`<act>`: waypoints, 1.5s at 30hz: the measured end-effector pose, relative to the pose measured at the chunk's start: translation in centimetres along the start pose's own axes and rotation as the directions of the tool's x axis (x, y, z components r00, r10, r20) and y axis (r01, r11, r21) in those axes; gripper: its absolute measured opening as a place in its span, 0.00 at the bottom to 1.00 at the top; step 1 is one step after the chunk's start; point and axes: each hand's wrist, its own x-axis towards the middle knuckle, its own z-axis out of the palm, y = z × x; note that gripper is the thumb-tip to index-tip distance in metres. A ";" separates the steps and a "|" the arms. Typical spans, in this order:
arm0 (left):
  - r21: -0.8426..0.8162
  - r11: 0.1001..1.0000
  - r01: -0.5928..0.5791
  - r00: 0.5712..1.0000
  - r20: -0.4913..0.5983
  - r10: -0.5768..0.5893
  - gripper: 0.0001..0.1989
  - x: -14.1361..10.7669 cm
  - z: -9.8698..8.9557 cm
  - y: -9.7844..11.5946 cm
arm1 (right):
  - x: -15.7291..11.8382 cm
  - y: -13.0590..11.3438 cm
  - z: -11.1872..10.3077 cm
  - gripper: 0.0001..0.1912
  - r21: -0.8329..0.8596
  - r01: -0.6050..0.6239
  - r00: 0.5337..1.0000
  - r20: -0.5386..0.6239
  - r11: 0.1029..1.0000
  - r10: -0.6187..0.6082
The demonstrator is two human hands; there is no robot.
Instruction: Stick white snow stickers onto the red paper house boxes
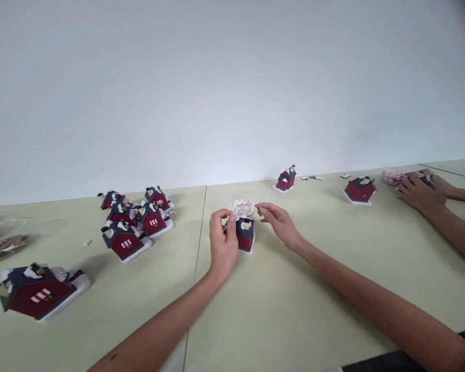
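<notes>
Red-walled house (245,241) near tabletop (294,310) centre, just in front of white-and-red bundle (237,208). Grips roof side with left hand (222,243); seems to pinch small brown piece (259,211) in right hand (282,226), clear of house. Probably mid-work. Count six similar houses (118,248) at left, perhaps finished; two more houses (358,191) toward right, cannot tell whether done. Beyond: co-worker's hands (422,192).

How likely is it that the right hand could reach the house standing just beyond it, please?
Probably yes: nothing visible stands between the right hand and that house, though some forward stretch may be needed.
</notes>
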 end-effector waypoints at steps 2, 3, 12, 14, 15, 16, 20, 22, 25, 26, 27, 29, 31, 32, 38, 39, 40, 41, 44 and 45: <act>-0.150 0.987 0.058 0.998 0.016 -0.056 0.11 0.2 0.2 -0.4 | -0.2 -0.8 2.2 0.18 0.232 -0.058 0.998 0.017 0.971 0.055; -0.218 0.973 0.075 0.997 0.032 -0.070 0.11 0.3 0.3 -0.6 | -0.4 -1.0 2.9 0.17 0.299 -0.087 0.996 0.020 0.950 0.085; -0.376 0.878 0.295 0.951 0.204 -0.233 0.12 1.3 0.8 -3.0 | -3.4 -2.2 2.7 0.14 0.391 -0.114 0.986 -0.068 0.913 0.152; -0.375 0.868 0.325 0.941 0.215 -0.260 0.12 1.3 0.8 -3.1 | -3.7 -2.5 2.7 0.14 0.373 -0.109 0.984 -0.093 0.921 0.155; -0.376 0.863 0.338 0.937 0.220 -0.271 0.12 1.2 0.8 -3.1 | -3.8 -2.6 2.7 0.14 0.374 -0.109 0.981 -0.106 0.921 0.159; -0.378 0.859 0.346 0.934 0.224 -0.278 0.12 1.2 0.8 -3.0 | -3.9 -2.7 2.8 0.14 0.378 -0.107 0.979 -0.122 0.920 0.164; -0.382 0.853 0.355 0.930 0.236 -0.281 0.12 1.1 0.8 -2.9 | -4.1 -2.8 3.3 0.13 0.390 -0.086 0.967 -0.190 0.917 0.171; -0.378 0.857 0.350 0.931 0.238 -0.276 0.12 1.1 0.9 -2.9 | -4.1 -2.8 3.3 0.13 0.396 -0.074 0.957 -0.230 0.915 0.177; -0.374 0.863 0.340 0.935 0.233 -0.268 0.11 1.1 0.9 -3.1 | -4.0 -2.7 3.1 0.13 0.425 -0.071 0.932 -0.294 0.902 0.212; -0.374 0.863 0.339 0.936 0.231 -0.267 0.11 1.1 0.9 -3.1 | -4.0 -2.7 3.1 0.13 0.440 -0.076 0.927 -0.299 0.895 0.226; -0.373 0.864 0.339 0.936 0.231 -0.267 0.11 1.1 0.9 -3.2 | -4.0 -2.7 3.1 0.13 0.452 -0.082 0.927 -0.292 0.888 0.234; -0.372 0.864 0.339 0.935 0.231 -0.268 0.12 1.1 0.9 -3.2 | -4.1 -2.9 3.2 0.13 0.460 -0.097 0.942 -0.245 0.883 0.231; -0.371 0.865 0.338 0.935 0.235 -0.265 0.12 1.2 0.9 -3.2 | -4.1 -3.1 3.3 0.12 0.459 -0.104 0.961 -0.181 0.882 0.208; -0.372 0.865 0.337 0.936 0.236 -0.263 0.12 1.2 0.9 -3.2 | -4.2 -3.3 3.3 0.12 0.459 -0.103 0.969 -0.153 0.883 0.193; -0.362 0.871 0.334 0.935 0.243 -0.257 0.11 1.2 0.8 -3.0 | -4.2 -3.6 3.3 0.13 0.388 -0.122 0.989 -0.029 0.914 0.145; -0.361 0.871 0.332 0.936 0.244 -0.255 0.11 1.2 0.8 -2.9 | -4.2 -3.6 3.3 0.13 0.374 -0.130 0.990 -0.007 0.918 0.144; -0.362 0.872 0.330 0.936 0.244 -0.254 0.11 1.2 0.8 -2.9 | -4.2 -3.6 3.3 0.13 0.359 -0.132 0.990 0.006 0.924 0.139; -0.361 0.872 0.330 0.936 0.243 -0.253 0.11 1.2 0.8 -2.9 | -4.2 -3.6 3.3 0.14 0.340 -0.125 0.991 0.005 0.932 0.131; -0.355 0.876 0.327 0.937 0.243 -0.251 0.11 1.2 0.8 -2.9 | -4.2 -3.8 3.4 0.14 0.270 -0.083 0.994 -0.048 0.959 0.100; -0.354 0.876 0.328 0.936 0.244 -0.252 0.12 1.2 0.8 -2.9 | -4.2 -3.8 3.4 0.14 0.250 -0.075 0.994 -0.062 0.965 0.093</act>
